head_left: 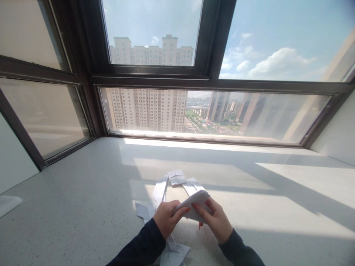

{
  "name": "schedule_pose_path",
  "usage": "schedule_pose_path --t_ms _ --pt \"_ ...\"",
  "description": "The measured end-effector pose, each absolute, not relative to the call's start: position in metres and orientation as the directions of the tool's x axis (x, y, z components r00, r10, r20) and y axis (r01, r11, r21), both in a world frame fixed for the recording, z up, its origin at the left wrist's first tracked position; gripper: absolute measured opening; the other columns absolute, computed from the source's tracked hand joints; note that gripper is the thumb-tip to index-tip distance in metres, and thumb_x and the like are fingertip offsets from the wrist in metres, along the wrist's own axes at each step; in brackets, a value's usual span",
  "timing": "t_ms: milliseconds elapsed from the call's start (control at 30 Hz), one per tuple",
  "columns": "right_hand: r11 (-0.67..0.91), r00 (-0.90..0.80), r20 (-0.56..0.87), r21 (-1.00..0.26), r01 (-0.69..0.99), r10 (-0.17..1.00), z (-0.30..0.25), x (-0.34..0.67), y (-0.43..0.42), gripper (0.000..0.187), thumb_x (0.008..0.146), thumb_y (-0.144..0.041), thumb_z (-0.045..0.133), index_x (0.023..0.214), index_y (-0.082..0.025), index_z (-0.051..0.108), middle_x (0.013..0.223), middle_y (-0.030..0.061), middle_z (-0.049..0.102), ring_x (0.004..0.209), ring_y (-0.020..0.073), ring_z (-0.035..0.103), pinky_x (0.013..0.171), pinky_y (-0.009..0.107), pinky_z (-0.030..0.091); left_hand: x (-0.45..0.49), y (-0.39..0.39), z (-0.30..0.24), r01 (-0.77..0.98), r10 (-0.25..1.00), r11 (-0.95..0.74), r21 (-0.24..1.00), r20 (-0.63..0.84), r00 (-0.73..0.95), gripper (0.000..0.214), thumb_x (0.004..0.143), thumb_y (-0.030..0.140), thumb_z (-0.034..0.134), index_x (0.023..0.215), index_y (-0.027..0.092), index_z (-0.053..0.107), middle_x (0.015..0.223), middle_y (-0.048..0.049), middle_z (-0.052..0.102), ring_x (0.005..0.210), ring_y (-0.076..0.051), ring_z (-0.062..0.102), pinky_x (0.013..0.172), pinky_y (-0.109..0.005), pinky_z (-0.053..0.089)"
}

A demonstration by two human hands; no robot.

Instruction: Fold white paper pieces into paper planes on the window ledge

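Observation:
Both my hands hold one folded piece of white paper above the sill. My left hand grips its left end, thumb on the near face. On the right side, my right hand pinches it with the thumb in front and fingers behind. Several layers show along its upper edge. Beyond it lie a squarish folded paper and another folded piece, partly covered. A long folded paper rests behind my left hand, with a small folded piece to its left. Printed paper lies near my left sleeve.
The pale speckled windowsill spreads under everything, crossed by sunlight and shadow. Dark window frames rise at the back, with tall buildings outside. A white object sits at the far left edge, partly out of view.

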State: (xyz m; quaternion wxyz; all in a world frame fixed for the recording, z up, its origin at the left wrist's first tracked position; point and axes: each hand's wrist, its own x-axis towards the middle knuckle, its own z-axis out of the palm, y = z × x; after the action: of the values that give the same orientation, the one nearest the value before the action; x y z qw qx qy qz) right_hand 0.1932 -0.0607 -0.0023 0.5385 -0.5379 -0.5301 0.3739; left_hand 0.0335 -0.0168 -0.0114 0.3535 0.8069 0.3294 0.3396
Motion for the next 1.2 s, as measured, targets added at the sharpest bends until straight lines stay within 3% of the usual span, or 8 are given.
schedule_pose_path --t_ms 100,200,600,800,967,1033,1200 --pt "0.107 0.121 0.118 -0.990 0.095 0.986 -0.005 0.194 -0.057 0.039 0.063 -0.047 0.059 0.084 -0.015 0.053 0.062 0.0020 0.059 0.045 0.0140 0.054 0.035 0.024 0.044 0.033 -0.017 -0.010 0.330 0.811 -0.512 0.793 0.320 0.490 0.038 0.078 0.042 0.039 0.056 0.015 0.052 0.049 0.0031 0.043 0.047 -0.009 0.039 0.044 -0.019 0.030" --pt "0.111 0.095 0.116 -0.993 0.047 0.989 -0.006 0.195 -0.055 0.035 0.063 -0.046 0.060 0.077 -0.015 0.051 0.052 -0.0034 0.052 0.034 0.0082 0.045 0.032 0.022 0.040 0.033 -0.017 -0.008 0.341 0.833 -0.495 0.799 0.325 0.449 0.038 0.078 0.042 0.038 0.056 0.015 0.052 0.049 0.0030 0.043 0.047 -0.009 0.040 0.044 -0.019 0.030" --pt "0.080 0.101 0.087 -0.995 0.066 0.991 -0.004 0.198 -0.056 0.034 0.062 -0.046 0.061 0.068 -0.014 0.055 0.051 -0.0021 0.052 0.035 0.0081 0.045 0.033 0.021 0.040 0.033 -0.016 -0.010 0.355 0.823 -0.501 0.789 0.308 0.477 0.038 0.079 0.043 0.038 0.060 0.015 0.055 0.051 0.0012 0.048 0.048 -0.010 0.043 0.044 -0.019 0.033" --pt "0.097 0.162 0.112 -0.990 0.099 0.980 0.000 0.203 -0.052 0.036 0.059 -0.049 0.061 0.067 -0.014 0.056 0.046 -0.0035 0.050 0.033 0.0095 0.044 0.032 0.023 0.039 0.034 -0.021 -0.006 0.277 0.844 -0.434 0.857 0.280 0.457 0.036 0.079 0.044 0.036 0.065 0.016 0.054 0.043 0.0052 0.040 0.038 -0.008 0.039 0.038 -0.018 0.029" --pt "0.083 0.397 0.204 -0.950 0.303 0.895 0.007 0.249 -0.039 0.034 0.060 -0.049 0.057 0.065 -0.015 0.055 0.035 -0.0057 0.045 0.032 0.0119 0.045 0.036 0.024 0.039 0.036 -0.024 -0.003 0.217 0.883 -0.376 0.901 0.278 0.377 0.035 0.082 0.043 0.031 0.083 0.016 0.053 0.034 0.0097 0.031 0.029 -0.007 0.033 0.033 -0.018 0.024" --pt "-0.049 0.530 0.198 -0.909 0.415 0.825 0.007 0.279 -0.033 0.034 0.061 -0.048 0.055 0.066 -0.015 0.055 0.033 -0.0051 0.046 0.033 0.0131 0.047 0.040 0.025 0.040 0.036 -0.025 -0.003 0.205 0.888 -0.380 0.902 0.293 0.355 0.035 0.082 0.043 0.030 0.086 0.016 0.052 0.035 0.0097 0.031 0.029 -0.007 0.033 0.034 -0.018 0.024" --pt "-0.328 0.585 0.203 -0.665 0.671 0.785 -0.005 0.336 -0.024 0.036 0.065 -0.047 0.045 0.069 -0.013 0.058 0.049 0.0016 0.058 0.037 0.0157 0.052 0.041 0.026 0.040 0.034 -0.023 -0.006 0.206 0.865 -0.419 0.884 0.319 0.388 0.037 0.083 0.042 0.028 0.090 0.016 0.052 0.035 0.0088 0.034 0.029 -0.008 0.035 0.034 -0.018 0.026"
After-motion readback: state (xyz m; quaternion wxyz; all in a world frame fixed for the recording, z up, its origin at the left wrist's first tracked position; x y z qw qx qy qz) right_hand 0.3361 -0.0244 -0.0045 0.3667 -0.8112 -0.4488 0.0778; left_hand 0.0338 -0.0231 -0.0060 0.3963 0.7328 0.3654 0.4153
